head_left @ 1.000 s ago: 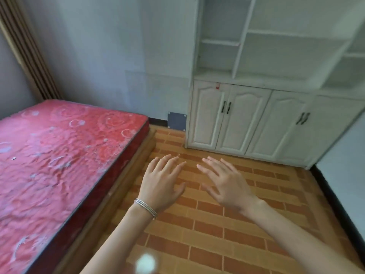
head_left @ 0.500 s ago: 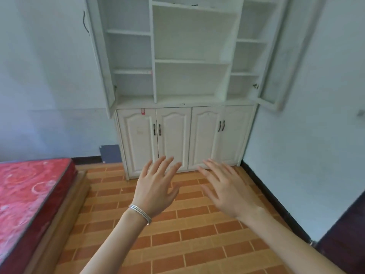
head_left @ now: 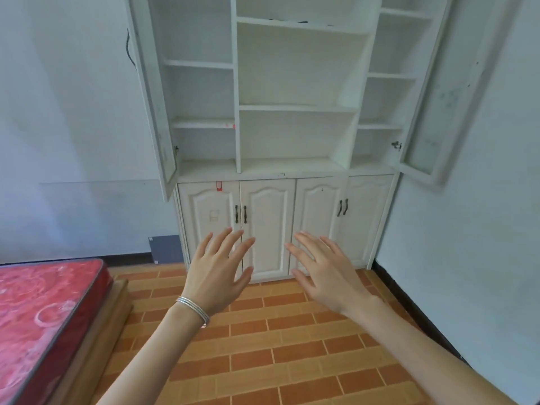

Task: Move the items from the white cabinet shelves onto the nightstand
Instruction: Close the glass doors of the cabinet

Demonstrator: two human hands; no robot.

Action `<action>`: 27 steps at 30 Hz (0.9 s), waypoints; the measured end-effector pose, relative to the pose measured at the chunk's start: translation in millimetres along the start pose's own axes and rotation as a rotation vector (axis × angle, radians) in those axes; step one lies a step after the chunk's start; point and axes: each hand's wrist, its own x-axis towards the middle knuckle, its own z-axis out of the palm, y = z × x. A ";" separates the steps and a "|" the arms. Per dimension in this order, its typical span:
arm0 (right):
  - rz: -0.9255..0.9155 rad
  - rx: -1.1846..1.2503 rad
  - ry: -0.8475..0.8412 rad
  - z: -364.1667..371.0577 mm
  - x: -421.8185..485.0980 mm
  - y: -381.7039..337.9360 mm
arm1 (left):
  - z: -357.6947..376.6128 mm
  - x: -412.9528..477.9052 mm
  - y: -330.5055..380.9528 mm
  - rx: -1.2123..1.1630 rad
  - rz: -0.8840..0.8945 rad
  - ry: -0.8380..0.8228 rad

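My view has swung off the bed (head_left: 43,311) to face the cabinet (head_left: 295,135). Both hands, left (head_left: 217,274) and right (head_left: 327,276), are spread and empty; shelves above them look bare, nightstand unseen, so probably done.

Pale blue walls (head_left: 73,112) all round; orange brick-pattern floor (head_left: 277,346) beneath the fingers, red mattress (head_left: 38,311) on a wooden bed base (head_left: 99,331) off to their left, daylight soft and even.
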 end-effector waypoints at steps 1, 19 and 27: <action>-0.012 -0.004 0.020 2.1 17.9 1.0 | -0.9 11.2 -12.4 0.007 -0.002 0.013; -0.262 0.034 0.088 101.7 241.5 -17.8 | 32.3 72.8 -198.1 0.150 -0.214 0.073; -0.327 0.062 0.153 149.7 356.3 22.5 | 65.2 155.5 -270.6 0.233 -0.249 0.111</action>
